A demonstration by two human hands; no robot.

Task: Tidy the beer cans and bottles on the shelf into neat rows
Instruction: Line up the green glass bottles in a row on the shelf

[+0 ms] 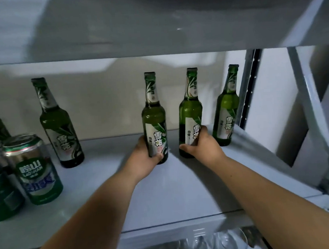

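Several green beer bottles with white labels stand upright along the back of a white shelf (184, 191). My left hand (142, 157) grips the lower body of the middle bottle (154, 113). My right hand (202, 147) grips the base of the bottle (190, 107) just to its right. Another bottle (225, 108) stands free at the far right, and one more bottle (57, 122) stands apart at the left. A green and silver beer can (34, 170) stands at the front left, beside further cans (1, 196) cut off by the frame edge.
The shelf above (153, 28) hangs low over the bottle tops. A grey metal upright and brace (311, 114) close off the right side. Clear glasses (216, 243) show on the level below. Bare shelf surface lies between the left bottle and the middle one.
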